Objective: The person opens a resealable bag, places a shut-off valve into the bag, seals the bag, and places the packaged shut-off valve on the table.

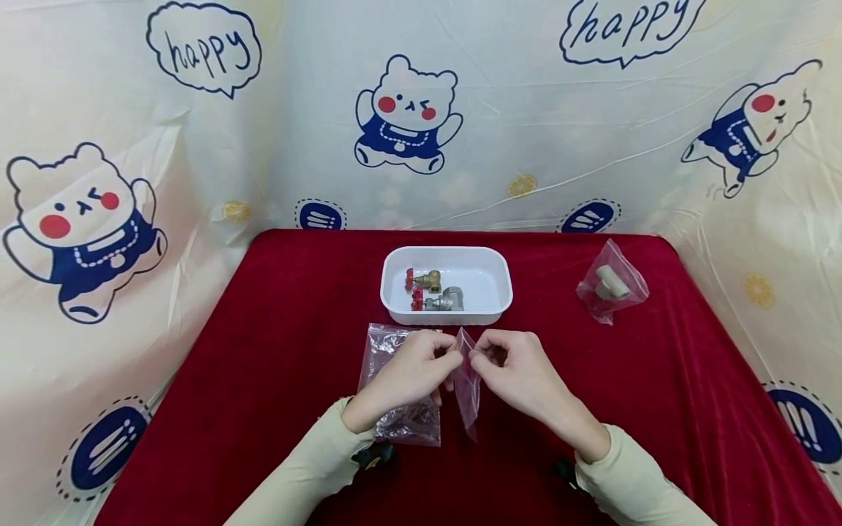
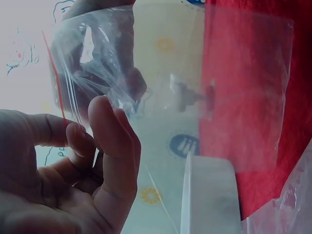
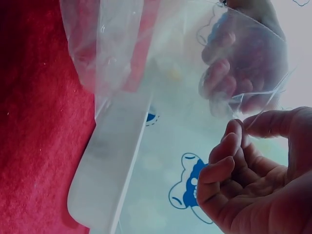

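A clear zip bag (image 1: pixel 468 394) hangs upright between the two hands, in front of the white tub (image 1: pixel 447 318). My left hand (image 1: pixel 414 369) pinches its zip edge between thumb and fingers; in the left wrist view a red line runs along that edge of the bag (image 2: pixel 243 63). My right hand (image 1: pixel 526 372) pinches the opposite side at the top, thumb against forefinger, as the right wrist view shows (image 3: pixel 258 161). Under the left hand a second clear zip bag (image 1: pixel 411 431) lies flat on the red cloth.
Inside the tub lie a brass valve (image 1: pixel 430 280) and a silver valve (image 1: pixel 451 298), both with red handwheels. To the right, another zip bag (image 1: pixel 634 286) holds a pale plastic pipe fitting (image 1: pixel 612 283). Red cloth (image 1: pixel 296 307) covers the table, with printed curtains behind.
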Demonstrator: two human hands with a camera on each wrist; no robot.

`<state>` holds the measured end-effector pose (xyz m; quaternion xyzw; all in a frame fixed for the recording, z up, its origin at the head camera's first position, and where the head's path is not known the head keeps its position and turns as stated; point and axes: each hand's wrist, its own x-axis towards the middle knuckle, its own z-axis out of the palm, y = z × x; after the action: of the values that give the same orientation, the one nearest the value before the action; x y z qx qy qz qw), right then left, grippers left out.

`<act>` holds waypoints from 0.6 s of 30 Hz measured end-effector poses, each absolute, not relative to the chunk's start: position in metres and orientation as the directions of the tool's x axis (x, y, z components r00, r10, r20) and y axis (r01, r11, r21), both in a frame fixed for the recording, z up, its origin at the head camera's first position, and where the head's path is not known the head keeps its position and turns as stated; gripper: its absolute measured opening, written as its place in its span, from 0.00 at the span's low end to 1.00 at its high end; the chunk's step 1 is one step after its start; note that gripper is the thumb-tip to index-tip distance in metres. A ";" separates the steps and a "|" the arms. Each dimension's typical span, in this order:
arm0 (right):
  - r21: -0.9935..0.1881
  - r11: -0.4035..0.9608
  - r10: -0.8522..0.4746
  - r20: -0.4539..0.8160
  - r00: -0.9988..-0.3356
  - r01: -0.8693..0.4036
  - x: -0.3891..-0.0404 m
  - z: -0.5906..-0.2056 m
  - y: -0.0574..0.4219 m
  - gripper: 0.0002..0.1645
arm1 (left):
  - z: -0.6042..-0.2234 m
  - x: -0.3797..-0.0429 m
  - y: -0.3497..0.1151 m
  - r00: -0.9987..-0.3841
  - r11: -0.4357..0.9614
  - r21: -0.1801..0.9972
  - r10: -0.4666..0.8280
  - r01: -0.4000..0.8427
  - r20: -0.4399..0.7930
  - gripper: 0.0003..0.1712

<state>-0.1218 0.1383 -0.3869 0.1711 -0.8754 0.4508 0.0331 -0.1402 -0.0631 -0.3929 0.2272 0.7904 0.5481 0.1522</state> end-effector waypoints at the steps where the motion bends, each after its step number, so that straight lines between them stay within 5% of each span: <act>1: -0.775 0.542 -0.264 0.211 -0.941 -0.326 -0.122 -0.387 0.139 0.15 | -0.393 -0.140 -0.063 -0.854 0.300 0.934 0.520 0.193 0.010 0.18; 14: -0.729 0.612 -0.206 0.227 -0.952 -0.307 -0.121 -0.383 0.153 0.15 | -0.387 -0.146 -0.076 -0.875 0.425 0.824 0.457 0.375 0.162 0.20; 18: -0.715 0.618 -0.218 0.243 -0.945 -0.326 -0.122 -0.382 0.154 0.15 | -0.385 -0.146 -0.077 -0.837 0.402 0.783 0.481 0.474 0.261 0.15</act>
<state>-0.1218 0.1540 -0.3815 0.1516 -0.8970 0.4100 0.0663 -0.1455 -0.0775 -0.3848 0.2851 0.8371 0.4668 0.0033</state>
